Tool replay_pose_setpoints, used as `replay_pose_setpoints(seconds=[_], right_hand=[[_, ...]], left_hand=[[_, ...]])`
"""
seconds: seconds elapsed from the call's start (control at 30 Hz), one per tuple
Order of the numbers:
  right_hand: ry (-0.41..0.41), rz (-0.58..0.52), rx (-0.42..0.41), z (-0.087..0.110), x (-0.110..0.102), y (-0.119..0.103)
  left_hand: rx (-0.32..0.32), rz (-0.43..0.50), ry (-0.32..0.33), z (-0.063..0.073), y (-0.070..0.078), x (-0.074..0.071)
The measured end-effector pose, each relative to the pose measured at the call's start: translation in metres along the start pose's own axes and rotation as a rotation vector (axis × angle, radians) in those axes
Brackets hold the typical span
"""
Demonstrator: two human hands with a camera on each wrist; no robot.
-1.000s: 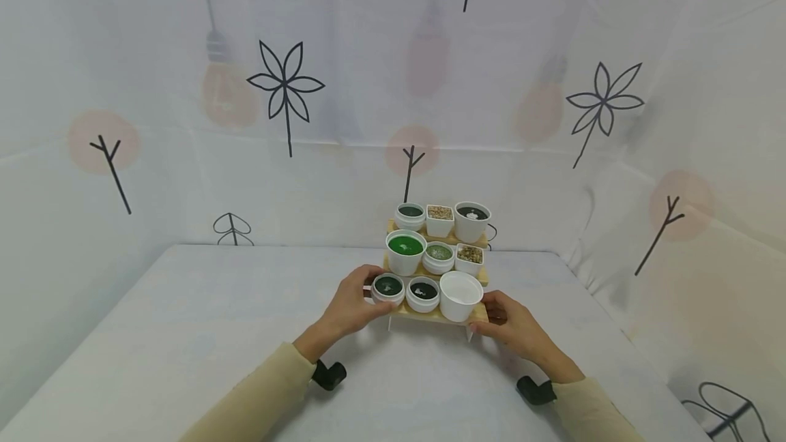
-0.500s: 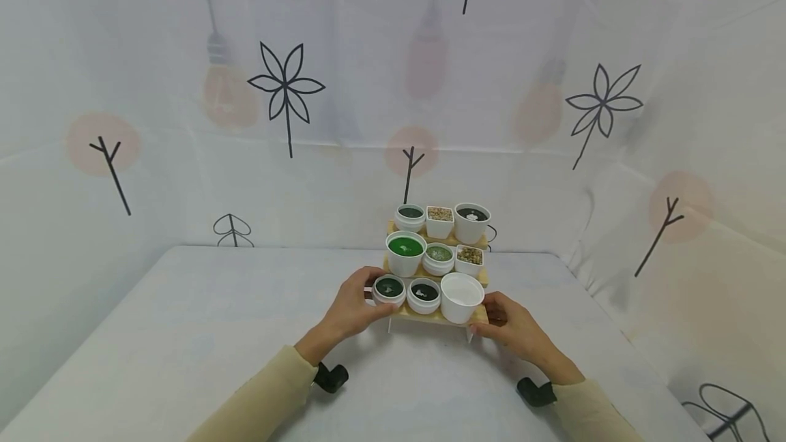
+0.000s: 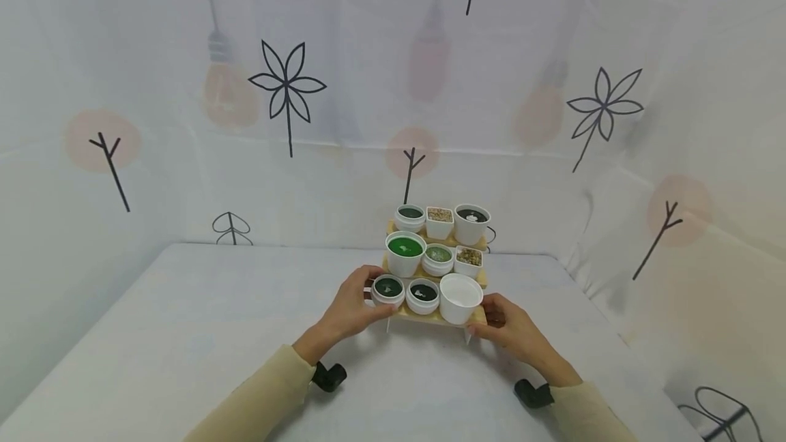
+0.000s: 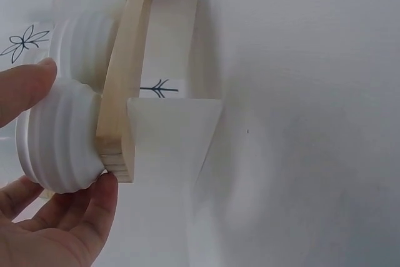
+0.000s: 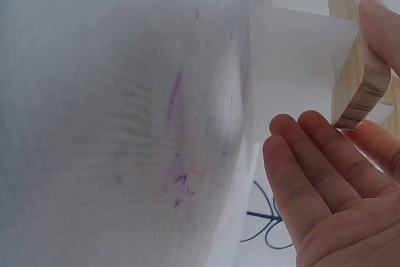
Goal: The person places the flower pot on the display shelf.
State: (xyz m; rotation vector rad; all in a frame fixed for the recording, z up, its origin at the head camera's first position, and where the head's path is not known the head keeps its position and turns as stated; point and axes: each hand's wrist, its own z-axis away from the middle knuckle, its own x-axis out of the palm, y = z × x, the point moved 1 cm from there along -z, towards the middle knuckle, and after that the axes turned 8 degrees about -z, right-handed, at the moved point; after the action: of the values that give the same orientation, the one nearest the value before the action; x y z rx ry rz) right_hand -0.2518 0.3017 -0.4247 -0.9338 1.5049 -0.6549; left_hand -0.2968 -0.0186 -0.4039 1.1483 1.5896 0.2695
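A three-tier stand with wooden boards on white supports carries rows of white cups and jars. My left hand holds the round white jar with dark green contents at the bottom tier's left end. In the left wrist view, the thumb lies over this jar and the fingertips reach its far side beside the board's end. My right hand pinches the right end of the bottom board between thumb and index finger, its other fingers extended. Beside it stands an empty-looking white cup.
Another dark-filled jar sits mid-row. Higher tiers bear a bright-green-filled cup, a square cup of grains and several others. The white-covered table meets a patterned cloth backdrop close behind the stand.
Both hands keep their places at the stand's ends, and the cups stay in their rows. The head view shifts only slightly.
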Motion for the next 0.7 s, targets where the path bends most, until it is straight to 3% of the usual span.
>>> replay_pose_setpoints(seconds=[0.43,0.7], right_hand=[[-0.004,0.068,-0.014,0.001,-0.004,-0.003],[-0.016,0.079,-0.036,0.005,-0.011,-0.006]], left_hand=[[-0.019,0.005,-0.024,0.003,0.002,-0.004],[-0.031,-0.108,-0.026,0.014,-0.008,-0.026]])
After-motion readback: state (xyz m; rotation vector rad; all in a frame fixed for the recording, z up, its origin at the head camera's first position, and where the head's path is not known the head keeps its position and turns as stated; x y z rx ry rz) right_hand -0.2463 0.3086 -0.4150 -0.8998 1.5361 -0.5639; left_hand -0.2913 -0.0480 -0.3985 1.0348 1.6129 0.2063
